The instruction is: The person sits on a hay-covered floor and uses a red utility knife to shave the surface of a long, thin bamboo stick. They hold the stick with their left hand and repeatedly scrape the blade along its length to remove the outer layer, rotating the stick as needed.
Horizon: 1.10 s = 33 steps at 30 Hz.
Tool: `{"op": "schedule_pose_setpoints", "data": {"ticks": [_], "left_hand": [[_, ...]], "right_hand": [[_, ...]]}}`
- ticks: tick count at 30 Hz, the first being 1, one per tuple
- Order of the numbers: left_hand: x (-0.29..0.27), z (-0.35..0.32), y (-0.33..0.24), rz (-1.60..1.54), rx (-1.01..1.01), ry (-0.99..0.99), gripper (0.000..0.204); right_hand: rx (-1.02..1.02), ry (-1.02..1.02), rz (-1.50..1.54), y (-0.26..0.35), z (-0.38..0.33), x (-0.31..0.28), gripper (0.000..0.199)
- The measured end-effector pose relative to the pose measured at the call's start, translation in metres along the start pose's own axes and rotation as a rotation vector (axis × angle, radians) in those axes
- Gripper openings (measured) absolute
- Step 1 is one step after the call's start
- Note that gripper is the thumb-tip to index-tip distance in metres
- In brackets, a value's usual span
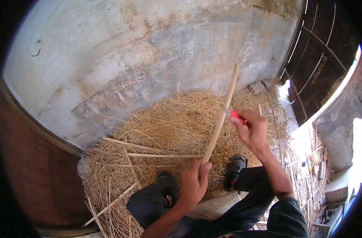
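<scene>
A weathered plaster wall (149, 51) fills the upper part of the view, with a dark plank door (319, 59) to the right. Against the foot of the wall lies a wide heap of straw (169, 127) covering the floor. Several loose pale stalks (149, 152) lie across the heap, well apart from the hands.

The person sits facing the heap, knees in dark trousers (244, 190) drawn up, both dark shoes (234, 166) planted at the edge of the straw.

The item in work is a long pale stick (220, 119). It stands tilted, lower end near the knees, upper end rising toward the wall. The left hand (194, 184) clamps its fingers around the lower end. The right hand (254, 131) is closed on a small tool with a red handle (238, 116). The tool's front end meets the stick at about mid-length; the blade itself is too small to make out.

Step in hand, as judged: the stick is being pared or scraped with the tool while the left hand steadies it.

Requirements for the next move, as judged:
- Keep the left grip firm so that the stick does not rotate or slip.
- Direct the tool stroke along the stick and away from the left fingers.
- Hold the stick clear of the knees.
</scene>
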<state>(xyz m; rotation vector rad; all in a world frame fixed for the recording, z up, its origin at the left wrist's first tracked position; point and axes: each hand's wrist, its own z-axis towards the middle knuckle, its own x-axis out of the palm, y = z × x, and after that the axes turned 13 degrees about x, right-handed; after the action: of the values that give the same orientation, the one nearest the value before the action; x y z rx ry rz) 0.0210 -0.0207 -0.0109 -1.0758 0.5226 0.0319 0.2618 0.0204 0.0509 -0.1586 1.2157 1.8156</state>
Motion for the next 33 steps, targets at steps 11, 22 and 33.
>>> {"op": "schedule_pose_setpoints", "data": {"ticks": [11,22,33], "left_hand": [[0.003,0.002,0.005,-0.041,-0.025,-0.004,0.033],[-0.002,0.014,0.012,-0.034,0.041,-0.118,0.033],[-0.007,0.016,0.010,-0.006,0.028,-0.128,0.035]], "right_hand": [[0.056,0.168,0.039,-0.004,-0.004,-0.007,0.024],[-0.243,0.373,0.005,0.003,-0.050,0.022,0.024],[-0.210,0.342,-0.077,0.010,-0.055,0.025,0.023]]}}
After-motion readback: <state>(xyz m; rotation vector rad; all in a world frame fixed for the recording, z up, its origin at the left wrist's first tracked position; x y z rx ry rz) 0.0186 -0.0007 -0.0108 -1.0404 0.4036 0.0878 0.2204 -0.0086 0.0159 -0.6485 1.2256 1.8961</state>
